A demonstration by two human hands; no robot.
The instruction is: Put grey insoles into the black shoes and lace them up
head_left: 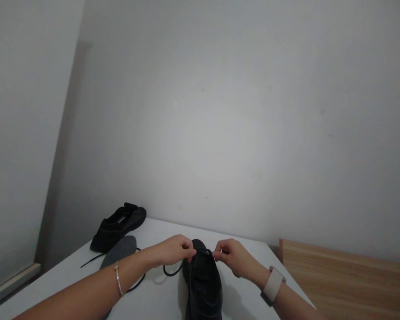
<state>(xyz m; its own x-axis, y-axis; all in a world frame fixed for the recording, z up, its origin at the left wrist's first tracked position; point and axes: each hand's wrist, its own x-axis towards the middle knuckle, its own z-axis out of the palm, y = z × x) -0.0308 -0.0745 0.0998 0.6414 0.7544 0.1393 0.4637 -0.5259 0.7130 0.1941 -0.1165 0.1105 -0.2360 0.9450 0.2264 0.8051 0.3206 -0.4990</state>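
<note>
A black shoe point(203, 284) lies on the white table point(160, 302) with its toe pointing away from me. My left hand point(175, 250) is closed in a pinch at the toe end of the shoe, gripping a black shoelace point(171, 271) that loops down to the left. My right hand point(231, 255) pinches the lace on the other side of the toe. A thin bracelet sits on my left wrist, a pale watch on my right.
A second black shoe point(118, 226) rests at the table's far left corner. A grey insole point(118, 251) lies beside it. A wooden surface point(346, 280) stands at the right. Grey walls close in behind and to the left.
</note>
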